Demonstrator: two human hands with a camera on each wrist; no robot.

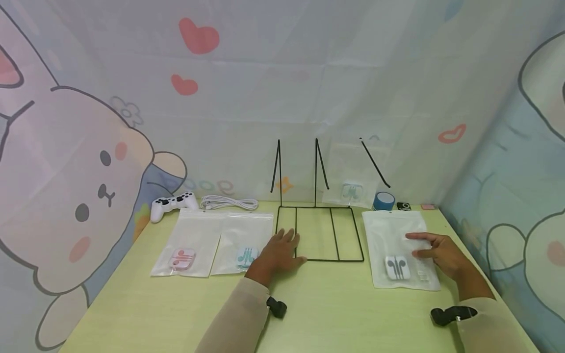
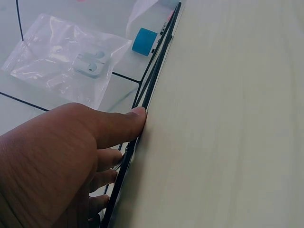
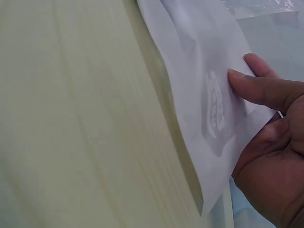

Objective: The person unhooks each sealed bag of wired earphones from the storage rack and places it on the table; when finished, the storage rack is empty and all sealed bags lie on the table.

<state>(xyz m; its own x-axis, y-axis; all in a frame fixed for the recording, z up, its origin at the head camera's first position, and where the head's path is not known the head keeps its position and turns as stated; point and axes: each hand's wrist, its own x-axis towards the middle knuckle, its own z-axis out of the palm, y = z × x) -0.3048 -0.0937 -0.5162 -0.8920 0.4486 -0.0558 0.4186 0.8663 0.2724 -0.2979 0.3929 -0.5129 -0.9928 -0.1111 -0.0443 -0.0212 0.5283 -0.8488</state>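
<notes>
My left hand (image 1: 279, 254) rests on the front left of a black wire display rack (image 1: 335, 260), its thumb (image 2: 128, 126) touching the front wire. At the right, my right hand (image 1: 448, 257) pinches the right edge of a white zip bag (image 1: 384, 233), thumb on top and the lower fingers hidden by the bag. A boxed earphone set (image 1: 398, 267) with grey earphone print shows through that bag. Another clear bag (image 1: 348, 166) with a blue-printed earphone case (image 1: 352, 190) hangs at the rack's right hook (image 1: 375, 163). The middle and left hooks carry no bag.
Two zip bags with a pink case (image 1: 182, 259) and a blue case (image 1: 246, 256) lie left of the rack. Behind them sit a white game controller (image 1: 173, 203) and a coiled white cable (image 1: 228, 202). Blue tape (image 1: 384, 201) and small items stand at the back right.
</notes>
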